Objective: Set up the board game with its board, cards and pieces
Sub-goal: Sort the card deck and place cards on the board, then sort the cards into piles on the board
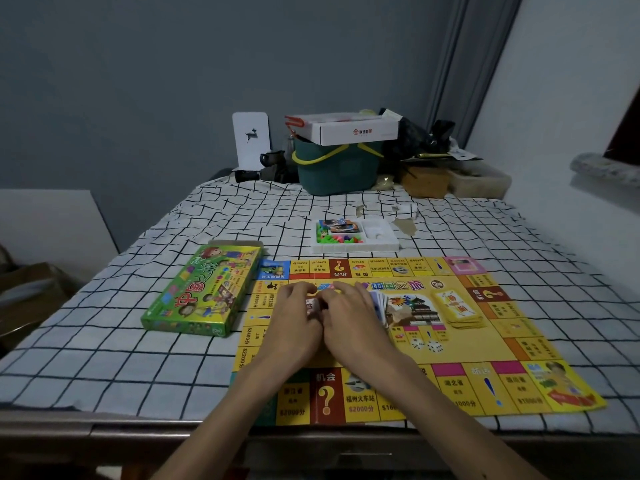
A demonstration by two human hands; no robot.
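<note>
1. Both forearms are stretched forward from the near edge over the board [485, 344], and the two hands are brought together, knuckles touching, above its left-centre area.
2. The left hand [298, 313] is held palm down with the fingers curled, and the near end of the cards [379, 304] is pinched between it and the other hand.
3. The right hand [349, 317] is likewise curled round the cards, which are fanned out past its far side.
4. The board is laid flat on the checked cloth [138, 341], with a yellow card stack [457, 310] set on its right-centre panel.
5. Along the board's near edge "机会" is printed over a question mark, and "福州火车站" over "$2000分"; "湖北省" is seen further right.
6. In the middle of the board "中国之旅" is printed upside down; "$2400分" and "$2200分" are read along the left edge.
7. The green game box [204, 292] is placed just left of the board, with large red characters on its lid.
8. A white tray [388, 242] with green and pink pieces [339, 240] is set just beyond the board's far edge.
9. A red logo is carried on the white carton [360, 131] atop the green basket [337, 168]; its lettering cannot be read.
</note>
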